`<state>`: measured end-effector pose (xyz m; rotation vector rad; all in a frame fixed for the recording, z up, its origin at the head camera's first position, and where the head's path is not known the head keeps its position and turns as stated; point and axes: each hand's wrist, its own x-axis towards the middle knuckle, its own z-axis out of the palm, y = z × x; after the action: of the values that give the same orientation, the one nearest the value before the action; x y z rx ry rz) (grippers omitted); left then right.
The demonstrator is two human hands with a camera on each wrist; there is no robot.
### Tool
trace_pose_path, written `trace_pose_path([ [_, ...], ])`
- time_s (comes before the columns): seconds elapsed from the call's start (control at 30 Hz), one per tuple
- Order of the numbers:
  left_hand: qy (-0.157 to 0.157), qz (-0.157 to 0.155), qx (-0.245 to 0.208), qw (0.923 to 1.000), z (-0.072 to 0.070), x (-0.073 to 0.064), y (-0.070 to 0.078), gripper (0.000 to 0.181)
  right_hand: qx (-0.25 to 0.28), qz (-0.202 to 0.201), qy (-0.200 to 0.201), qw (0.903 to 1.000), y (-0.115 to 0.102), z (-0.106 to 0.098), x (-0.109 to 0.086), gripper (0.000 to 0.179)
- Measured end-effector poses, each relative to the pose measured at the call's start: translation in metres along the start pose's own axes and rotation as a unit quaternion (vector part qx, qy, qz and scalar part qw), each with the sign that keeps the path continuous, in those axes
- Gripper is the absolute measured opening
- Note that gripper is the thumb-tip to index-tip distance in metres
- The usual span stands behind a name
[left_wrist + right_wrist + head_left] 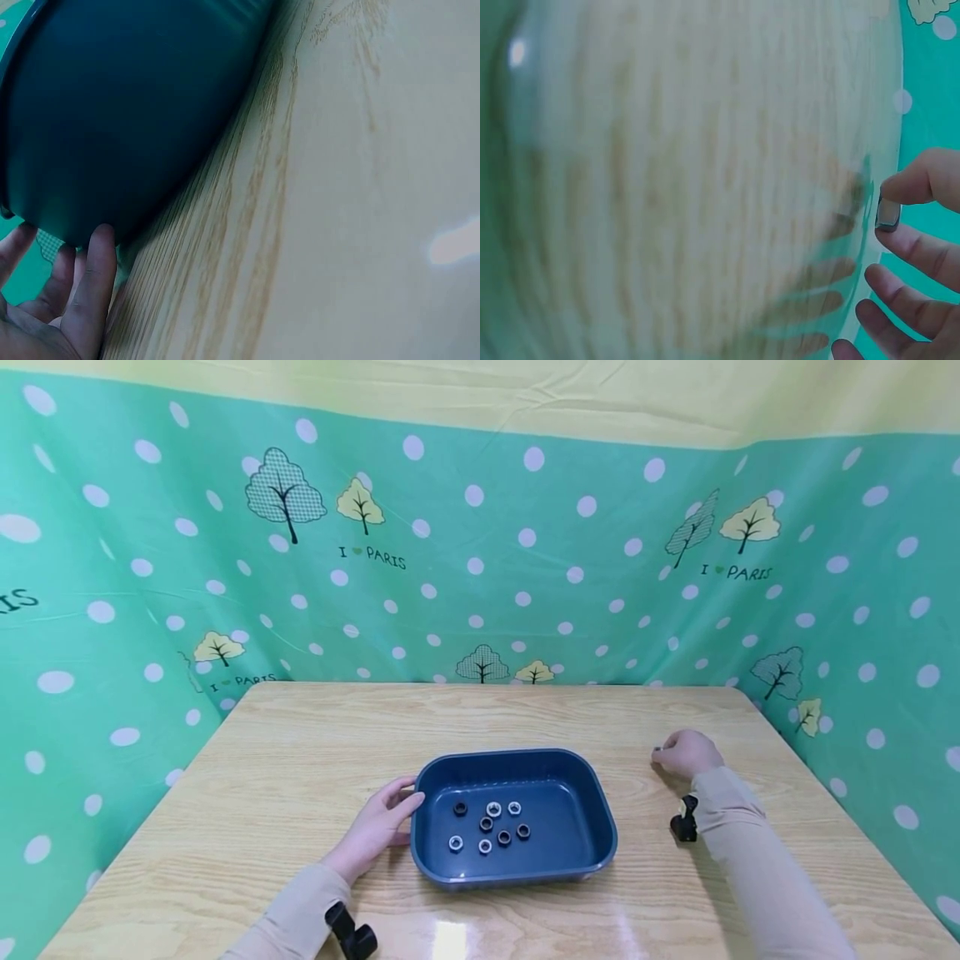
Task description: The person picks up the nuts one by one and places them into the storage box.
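Note:
In the head view a dark blue tray (525, 885) stands on the table, with several hex nuts lying loose on its floor. Some are silver, like this silver nut (455, 843); others are dark, like this dark nut (504, 837). My left hand (375, 827) rests against the tray's left end, fingertips touching the wall and rim; the left wrist view shows the fingertips at its outer wall (135, 112). Right of the tray and above the table, my right hand (688, 754) pinches a small metal nut (889, 214) between thumb and index finger. Its other fingers are spread.
The wood-grain table (322, 727) extends around the tray. A green dotted curtain (480, 585) encloses its back and sides. Each forearm carries a black wrist camera, the left one (351, 933) near the front edge and the right one (684, 820) by the sleeve.

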<state>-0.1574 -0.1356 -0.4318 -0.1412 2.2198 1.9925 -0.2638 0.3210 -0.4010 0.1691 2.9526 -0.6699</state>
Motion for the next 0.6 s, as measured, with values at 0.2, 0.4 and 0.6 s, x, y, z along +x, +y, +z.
trace_pose_path([
  [0.2, -0.006, 0.005, -0.002, 1.0, -0.0002, 0.0011, -0.001, 0.045, 0.021, -0.001, -0.003, 0.9998, 0.0025, 0.0007, 0.0044, 0.029],
  [0.4, -0.004, 0.002, -0.003, 1.0, -0.0009, -0.0003, 0.0005, 0.044, 0.028, -0.016, 0.004, 0.9995, -0.0002, -0.0028, 0.0023, 0.028],
  [0.6, -0.001, -0.001, -0.004, 1.0, -0.0005, 0.0, 0.0006, 0.043, 0.027, -0.023, 0.007, 0.9994, -0.0006, -0.0046, 0.0019, 0.027],
])
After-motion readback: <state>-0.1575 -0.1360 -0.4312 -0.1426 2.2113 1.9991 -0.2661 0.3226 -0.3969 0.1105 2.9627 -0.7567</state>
